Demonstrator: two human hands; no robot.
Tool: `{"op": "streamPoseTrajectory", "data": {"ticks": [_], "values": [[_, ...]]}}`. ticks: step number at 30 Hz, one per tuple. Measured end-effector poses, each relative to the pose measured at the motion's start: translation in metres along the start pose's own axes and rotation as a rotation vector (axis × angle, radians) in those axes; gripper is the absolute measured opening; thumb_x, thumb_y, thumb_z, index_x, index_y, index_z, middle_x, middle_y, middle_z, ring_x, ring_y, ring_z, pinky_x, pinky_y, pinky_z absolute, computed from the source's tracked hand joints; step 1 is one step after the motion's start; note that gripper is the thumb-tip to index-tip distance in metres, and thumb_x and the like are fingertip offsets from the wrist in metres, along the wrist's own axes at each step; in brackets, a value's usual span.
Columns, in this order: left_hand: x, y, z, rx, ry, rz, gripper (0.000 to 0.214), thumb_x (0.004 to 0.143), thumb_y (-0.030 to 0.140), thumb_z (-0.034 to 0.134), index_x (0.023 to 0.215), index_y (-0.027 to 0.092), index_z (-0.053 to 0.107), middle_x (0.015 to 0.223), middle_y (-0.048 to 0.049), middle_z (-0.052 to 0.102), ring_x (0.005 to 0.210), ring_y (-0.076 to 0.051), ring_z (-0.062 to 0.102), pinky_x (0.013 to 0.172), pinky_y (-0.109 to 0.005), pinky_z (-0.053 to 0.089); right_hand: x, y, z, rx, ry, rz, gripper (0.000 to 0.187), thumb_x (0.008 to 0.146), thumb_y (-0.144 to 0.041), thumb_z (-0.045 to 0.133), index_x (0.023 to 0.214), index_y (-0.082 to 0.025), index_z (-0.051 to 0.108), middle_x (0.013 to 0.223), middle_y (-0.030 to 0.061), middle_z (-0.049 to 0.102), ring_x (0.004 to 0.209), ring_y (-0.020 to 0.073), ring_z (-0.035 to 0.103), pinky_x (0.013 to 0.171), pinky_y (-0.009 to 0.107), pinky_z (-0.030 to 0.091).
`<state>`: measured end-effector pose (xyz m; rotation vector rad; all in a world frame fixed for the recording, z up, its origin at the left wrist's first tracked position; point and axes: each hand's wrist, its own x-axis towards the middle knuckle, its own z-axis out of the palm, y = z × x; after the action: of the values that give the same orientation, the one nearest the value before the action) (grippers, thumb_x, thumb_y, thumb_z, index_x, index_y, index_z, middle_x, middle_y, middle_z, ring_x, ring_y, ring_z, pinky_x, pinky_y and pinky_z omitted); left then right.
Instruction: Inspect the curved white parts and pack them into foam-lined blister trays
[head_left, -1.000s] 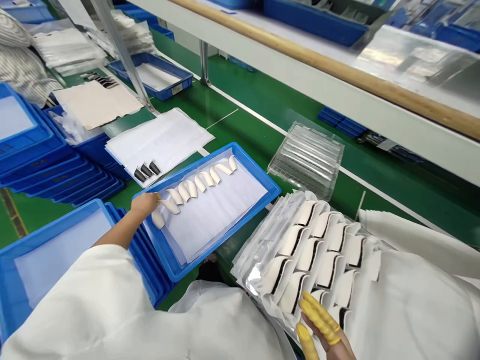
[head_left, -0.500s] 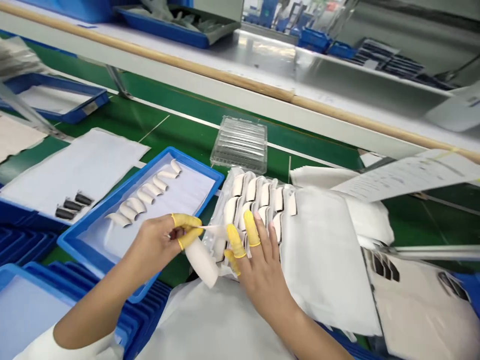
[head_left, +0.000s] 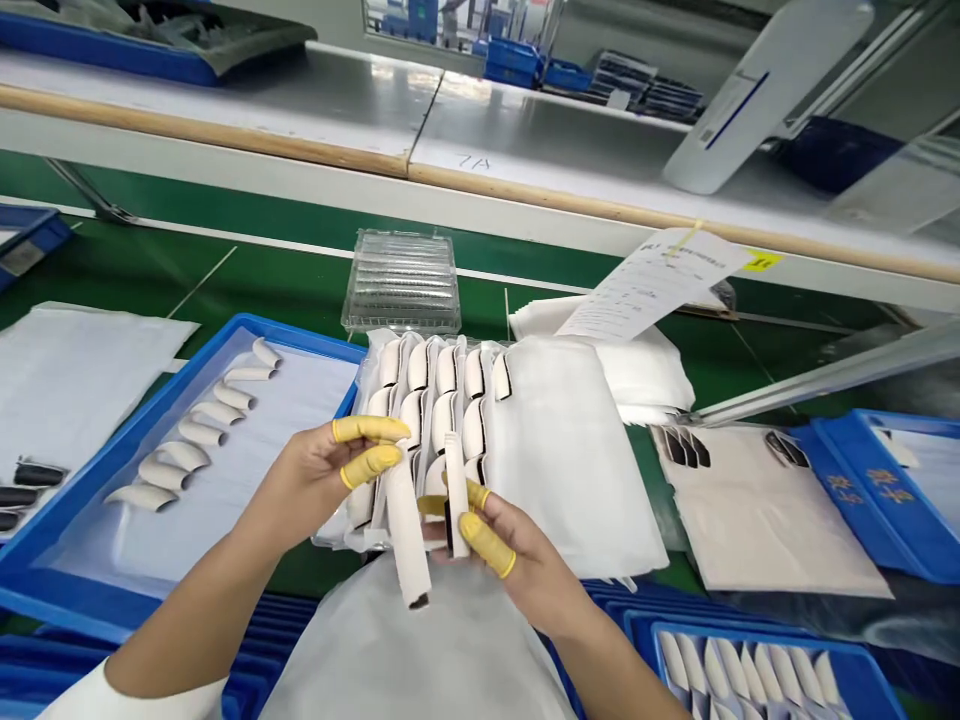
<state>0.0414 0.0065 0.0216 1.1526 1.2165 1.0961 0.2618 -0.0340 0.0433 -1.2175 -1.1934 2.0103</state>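
Both my hands are in the head view, with yellow finger cots on several fingers. My left hand (head_left: 311, 485) pinches the top of a long cream strip-like piece (head_left: 406, 530), which hangs down with a dark lower end. Close beside it, my right hand (head_left: 529, 555) grips a second cream piece (head_left: 456, 500), turned edge-on with a black inner side. Just beyond the hands, rows of curved cream pieces with black edges (head_left: 445, 368) sit between white dividers in a clear tray (head_left: 337, 535). The hands hide part of its nearer rows.
At left, a blue tray (head_left: 247, 325) holds several loose curved pieces (head_left: 201, 431). A white cloth pad (head_left: 577, 450) lies right of the clear tray, with a ridged clear plastic tray (head_left: 403, 282) behind. Another filled blue tray (head_left: 847, 655) is at lower right. A shelf edge (head_left: 300, 140) crosses above.
My right hand, earlier spread over the tray's pieces, now holds a cream piece. My left hand's piece hangs more upright, and the thin pale film between the hands no longer shows. The view has swung right.
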Motion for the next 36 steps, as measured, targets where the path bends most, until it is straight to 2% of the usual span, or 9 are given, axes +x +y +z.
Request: {"op": "streamPoseTrajectory", "data": {"ticks": [3,7,12,17,22,25,28,31,36], "values": [[0.004,0.0,0.01,-0.067,-0.042,-0.009,0.026,0.074,0.043,0.079,0.089,0.021,0.077,0.084,-0.0045,0.076,0.076,-0.016,0.07,0.072,-0.027,0.061,-0.008,-0.006,0.003,0.196,-0.051,0.1,0.053,0.092,-0.056,0.058,0.133,-0.022,0.057,0.116,0.009,0.067,0.096,0.0181,0.069,0.084,0.033,0.057],[0.001,0.003,0.018,-0.038,-0.051,0.029,0.018,0.079,0.033,0.075,0.093,0.022,0.076,0.087,-0.0029,0.075,0.081,-0.015,0.07,0.076,-0.025,0.06,-0.011,-0.006,0.008,0.289,-0.104,0.146,0.053,0.089,-0.054,0.064,0.133,-0.024,0.057,0.123,0.0098,0.063,0.099,0.0203,0.07,0.083,0.035,0.058],[-0.005,0.009,0.017,0.03,-0.035,0.117,0.012,0.082,0.025,0.071,0.094,0.024,0.075,0.091,-0.0016,0.076,0.083,-0.014,0.07,0.076,-0.023,0.059,-0.01,-0.002,0.012,0.296,-0.095,0.12,0.057,0.083,-0.047,0.074,0.133,-0.026,0.056,0.118,0.0076,0.064,0.097,0.0184,0.069,0.082,0.032,0.057],[-0.01,0.011,0.016,0.035,0.025,0.134,0.016,0.082,0.023,0.071,0.097,0.024,0.075,0.087,0.0001,0.075,0.078,-0.013,0.069,0.073,-0.022,0.058,-0.005,-0.001,0.016,0.248,-0.037,0.066,0.071,0.078,-0.047,0.079,0.139,-0.027,0.05,0.117,0.0071,0.065,0.095,0.0173,0.066,0.076,0.029,0.055],[-0.016,0.011,0.008,0.055,0.085,0.149,0.019,0.083,0.024,0.07,0.102,0.025,0.075,0.089,-0.0009,0.073,0.08,-0.013,0.068,0.074,-0.023,0.057,0.002,-0.006,0.022,0.247,-0.062,0.044,0.067,0.077,-0.047,0.08,0.135,-0.027,0.054,0.117,0.0062,0.065,0.086,0.0134,0.063,0.074,0.026,0.052],[-0.02,0.012,0.001,0.06,0.096,0.208,0.015,0.085,0.024,0.068,0.098,0.024,0.075,0.094,-0.0034,0.072,0.084,-0.015,0.066,0.074,-0.024,0.056,0.007,-0.009,0.029,0.219,-0.093,0.047,0.061,0.073,-0.037,0.085,0.128,-0.027,0.061,0.113,0.0043,0.067,0.082,0.011,0.06,0.072,0.023,0.05],[-0.025,0.014,-0.005,0.012,0.147,0.28,0.008,0.086,0.022,0.069,0.092,0.023,0.073,0.088,-0.003,0.069,0.079,-0.014,0.062,0.07,-0.023,0.053,0.014,-0.015,0.037,0.145,-0.11,0.045,0.059,0.069,-0.03,0.089,0.123,-0.027,0.064,0.11,0.0041,0.069,0.086,0.013,0.063,0.073,0.023,0.05],[-0.029,0.015,-0.011,-0.039,0.239,0.333,0.005,0.089,0.022,0.066,0.088,0.022,0.07,0.084,-0.0016,0.066,0.072,-0.011,0.058,0.065,-0.021,0.05,0.021,-0.023,0.047,0.11,-0.126,0.056,0.062,0.07,-0.031,0.088,0.127,-0.027,0.063,0.114,0.0056,0.069,0.093,0.0164,0.065,0.072,0.023,0.05],[-0.039,0.015,-0.022,-0.15,0.304,0.278,0.029,0.1,0.031,0.045,0.091,0.022,0.07,0.074,-0.0006,0.061,0.066,-0.01,0.056,0.063,-0.021,0.05,0.031,-0.028,0.06,0.068,-0.165,0.091,0.073,0.065,-0.036,0.09,0.132,-0.028,0.061,0.115,0.007,0.069,0.095,0.0188,0.066,0.066,0.021,0.051]]}}
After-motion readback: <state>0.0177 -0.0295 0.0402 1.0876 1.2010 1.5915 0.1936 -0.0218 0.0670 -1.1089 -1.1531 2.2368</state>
